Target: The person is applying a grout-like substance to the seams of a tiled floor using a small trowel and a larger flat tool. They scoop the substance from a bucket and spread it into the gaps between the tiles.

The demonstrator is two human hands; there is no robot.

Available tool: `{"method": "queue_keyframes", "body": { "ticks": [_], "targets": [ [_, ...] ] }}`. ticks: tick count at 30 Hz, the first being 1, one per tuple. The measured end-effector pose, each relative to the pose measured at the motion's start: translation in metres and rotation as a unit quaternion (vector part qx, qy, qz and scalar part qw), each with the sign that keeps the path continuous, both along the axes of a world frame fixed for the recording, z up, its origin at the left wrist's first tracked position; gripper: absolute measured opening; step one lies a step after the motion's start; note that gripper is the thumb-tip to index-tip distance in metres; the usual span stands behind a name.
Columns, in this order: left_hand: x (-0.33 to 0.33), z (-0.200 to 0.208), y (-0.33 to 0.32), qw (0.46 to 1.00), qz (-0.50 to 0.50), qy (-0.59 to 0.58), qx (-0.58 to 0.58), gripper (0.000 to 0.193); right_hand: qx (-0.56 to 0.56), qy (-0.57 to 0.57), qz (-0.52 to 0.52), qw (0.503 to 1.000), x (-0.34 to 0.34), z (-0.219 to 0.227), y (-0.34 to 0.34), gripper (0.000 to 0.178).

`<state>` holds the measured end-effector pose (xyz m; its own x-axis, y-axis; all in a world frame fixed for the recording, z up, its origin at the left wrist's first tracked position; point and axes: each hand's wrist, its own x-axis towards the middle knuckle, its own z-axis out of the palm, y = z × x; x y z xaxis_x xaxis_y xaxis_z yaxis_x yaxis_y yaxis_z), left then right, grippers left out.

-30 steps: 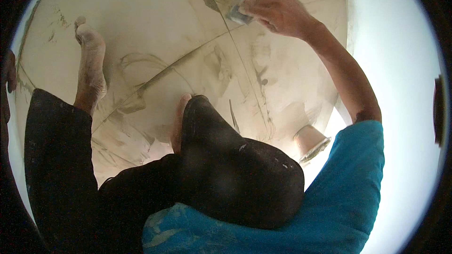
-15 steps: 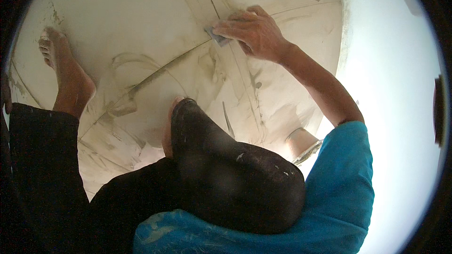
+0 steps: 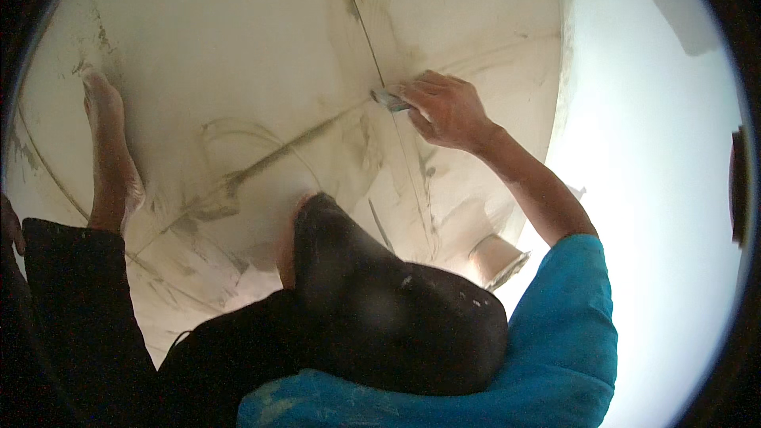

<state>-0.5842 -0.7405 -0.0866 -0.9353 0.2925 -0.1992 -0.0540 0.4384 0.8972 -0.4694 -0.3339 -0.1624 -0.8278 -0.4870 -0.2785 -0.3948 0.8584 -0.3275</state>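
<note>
My right hand point(image 3: 449, 111) is closed around a small flat grey scraper point(image 3: 390, 100), its blade tilted to the pale floor point(image 3: 261, 47). Its edge sits right where several dark joint lines of the floor meet. Fingers bend over the scraper and hide part of it. At the far left rim a dim sliver of my left hand point(image 3: 11, 226) shows beside my dark trouser leg; its fingers are too cut off and dark to read. Grey-brown smears point(image 3: 265, 160) run along the joint lines near the scraper.
A tilted pinkish-tan tub point(image 3: 498, 260) with a crusted rim is right of my bent knee point(image 3: 396, 301). My bare foot point(image 3: 109, 143) rests on the floor at left. A thin dark strip point(image 3: 380, 223) lies beside the knee. Bright white surface point(image 3: 650, 190) borders the floor at right.
My right hand with the scraper has shifted slightly right and lower in the picture, and the scraper is turned more edge-on. The whole view has shifted a little too.
</note>
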Motion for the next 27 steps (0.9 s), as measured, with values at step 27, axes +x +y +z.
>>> {"method": "queue_keyframes", "body": {
  "ticks": [27],
  "targets": [
    [-0.037, -0.293, -0.164, 0.917, 0.395, 0.045, -0.044, 0.101, -0.003, 0.138, 0.046, 0.989, -0.225, -0.004, -0.08, 0.029]
  ]
}}
